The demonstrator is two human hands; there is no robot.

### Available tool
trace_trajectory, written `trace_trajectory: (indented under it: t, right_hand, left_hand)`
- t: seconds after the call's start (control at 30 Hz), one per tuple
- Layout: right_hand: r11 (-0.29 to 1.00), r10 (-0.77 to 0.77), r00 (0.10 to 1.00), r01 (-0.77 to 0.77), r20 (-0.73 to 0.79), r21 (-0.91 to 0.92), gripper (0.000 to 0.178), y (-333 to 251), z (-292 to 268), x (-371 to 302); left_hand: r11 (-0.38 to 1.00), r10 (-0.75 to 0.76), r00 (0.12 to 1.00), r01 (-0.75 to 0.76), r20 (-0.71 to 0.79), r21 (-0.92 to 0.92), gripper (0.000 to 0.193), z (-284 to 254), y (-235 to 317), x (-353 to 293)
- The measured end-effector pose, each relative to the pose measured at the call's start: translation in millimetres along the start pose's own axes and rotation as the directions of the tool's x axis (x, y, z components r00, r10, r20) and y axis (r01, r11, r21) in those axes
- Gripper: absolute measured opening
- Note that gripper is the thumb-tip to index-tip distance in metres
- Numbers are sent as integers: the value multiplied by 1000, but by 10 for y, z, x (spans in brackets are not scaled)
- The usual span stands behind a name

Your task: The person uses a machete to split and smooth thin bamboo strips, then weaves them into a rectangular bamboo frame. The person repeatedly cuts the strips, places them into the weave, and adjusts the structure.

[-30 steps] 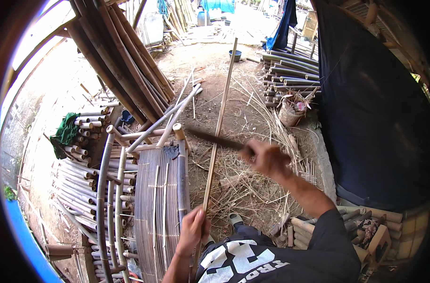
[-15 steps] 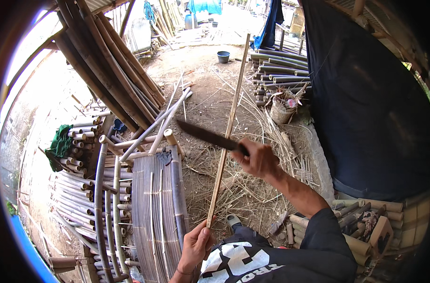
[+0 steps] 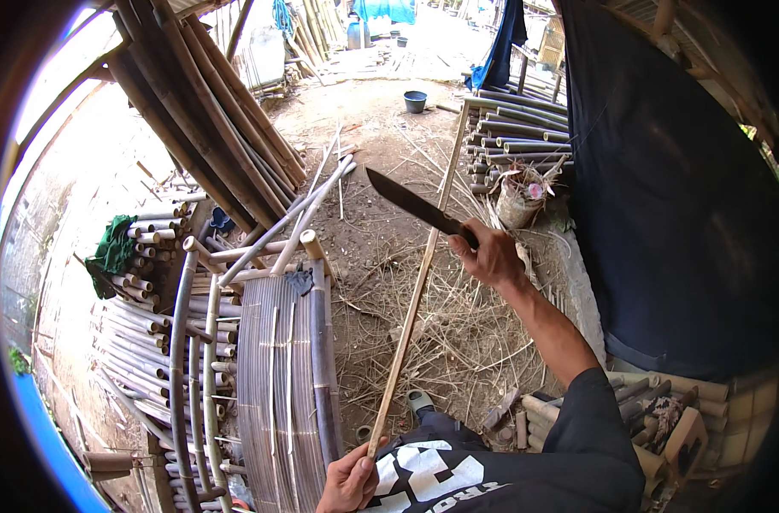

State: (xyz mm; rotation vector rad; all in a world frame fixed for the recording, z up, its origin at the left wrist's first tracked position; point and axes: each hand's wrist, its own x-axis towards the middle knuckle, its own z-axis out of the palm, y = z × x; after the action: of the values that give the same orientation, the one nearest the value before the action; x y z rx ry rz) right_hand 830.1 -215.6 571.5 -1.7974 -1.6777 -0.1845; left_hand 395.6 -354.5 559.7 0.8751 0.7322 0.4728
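Note:
My left hand, low in the view by my lap, is closed round the near end of a long, thin bamboo strip. The strip slants up and away from me toward the pile of poles at the far right. My right hand grips the handle of a machete, arm stretched forward. Its dark blade points up and to the left and crosses the strip above its middle. I cannot tell whether blade and strip touch.
A bamboo bench with slats stands at my left, a dark rag on its end. Bamboo shavings litter the ground ahead. Stacked poles lie far right, near a black sheet. A dark bucket stands further off.
My right hand with the machete has moved forward and a little right, up along the strip. The strip's far end sits lower and further right. My left hand is slightly lower.

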Motion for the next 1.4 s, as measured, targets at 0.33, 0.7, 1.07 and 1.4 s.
trace_trajectory:
  t: [0.33, 0.7, 1.07, 1.4]
  right_hand:
    - [954, 285, 958, -287, -31, -81, 78, 984, -242, 569]
    - [535, 564, 793, -563, 230, 630, 64, 1603, 278, 911]
    - [-139, 114, 458, -871, 881, 471, 28, -929, 1289, -1047]
    - [-357, 351, 513, -700, 783, 619, 20, -1272, 1675, -580]
  left_hand:
    - [981, -148, 973, 167, -177, 96, 40, 57, -337, -608]
    - [737, 473, 798, -127, -373, 663, 25, -16, -761, -173]
    - [727, 547, 578, 31, -606, 686, 22, -463, 584, 1925]
    - [920, 209, 845, 1, -492, 392, 45, 42, 145, 1413]
